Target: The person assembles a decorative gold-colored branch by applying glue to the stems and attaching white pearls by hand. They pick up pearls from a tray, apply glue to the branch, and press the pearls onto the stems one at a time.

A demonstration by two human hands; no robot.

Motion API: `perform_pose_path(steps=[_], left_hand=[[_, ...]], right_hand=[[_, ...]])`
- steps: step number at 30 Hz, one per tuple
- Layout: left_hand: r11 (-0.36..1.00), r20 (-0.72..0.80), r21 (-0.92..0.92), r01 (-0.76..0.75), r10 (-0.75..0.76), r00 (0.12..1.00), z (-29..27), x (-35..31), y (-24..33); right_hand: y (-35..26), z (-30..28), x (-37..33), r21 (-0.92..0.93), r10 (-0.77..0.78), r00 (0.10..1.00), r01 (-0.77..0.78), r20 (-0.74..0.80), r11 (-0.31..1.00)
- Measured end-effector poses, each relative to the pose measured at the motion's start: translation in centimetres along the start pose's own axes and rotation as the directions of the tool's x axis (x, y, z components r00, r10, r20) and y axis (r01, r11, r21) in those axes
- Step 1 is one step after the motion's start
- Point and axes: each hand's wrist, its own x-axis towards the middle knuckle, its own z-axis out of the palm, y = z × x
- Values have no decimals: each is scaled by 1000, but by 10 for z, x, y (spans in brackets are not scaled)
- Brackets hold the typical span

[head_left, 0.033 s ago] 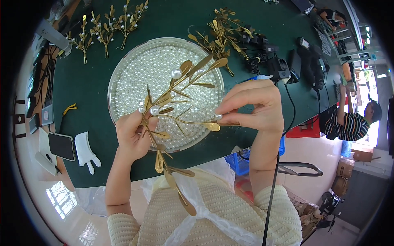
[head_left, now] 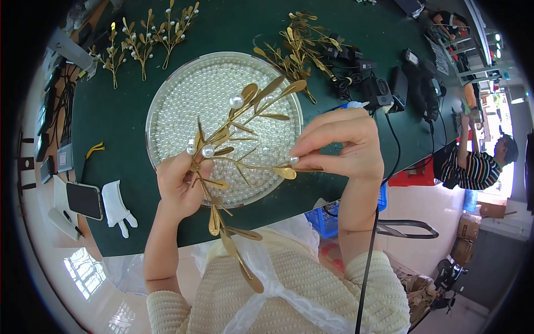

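Held sprig [head_left: 221,135] blocks mid tray [head_left: 149,125]; free lane btwn pearled sprigs [head_left: 140,50] & gold bunch [head_left: 298,47]; blk adapters [head_left: 378,92] obstruct R.

Green counter [head_left: 233,25]. Near-left corner: phone [head_left: 84,200], screen dark, by left edge; white glove [head_left: 114,201] just beside it (fingers toward near edge). Toward right end: black power adapter [head_left: 378,92]. Below near edge: blue plastic crate [head_left: 327,224]. Farther right: co-worker, striped shirt [head_left: 479,168].

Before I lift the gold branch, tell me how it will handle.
The branch is probably light: it is slender, pinched in the left hand. It looks fairly stiff, since its far leaves splay out over the tray. Its pearls look smooth, so likely slippery.
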Motion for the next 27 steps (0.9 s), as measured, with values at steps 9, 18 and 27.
perform_pose_path(steps=[9, 18, 27], left_hand=[[999, -51, -40, -27, 25, 998, 1, -5, -4], [990, -41, -110, 85, -90, 995, 1, -4, 3], [991, -29, -107, 80, -83, 996, 0, -2, 4]], right_hand=[[-7, 3, -2, 26, -53, 999, 53, 5, 998], [-7, 2, -4, 39, -85, 996, 84, 25, 996], [-7, 5, 0, 15, -103, 994, 103, 30, 995]])
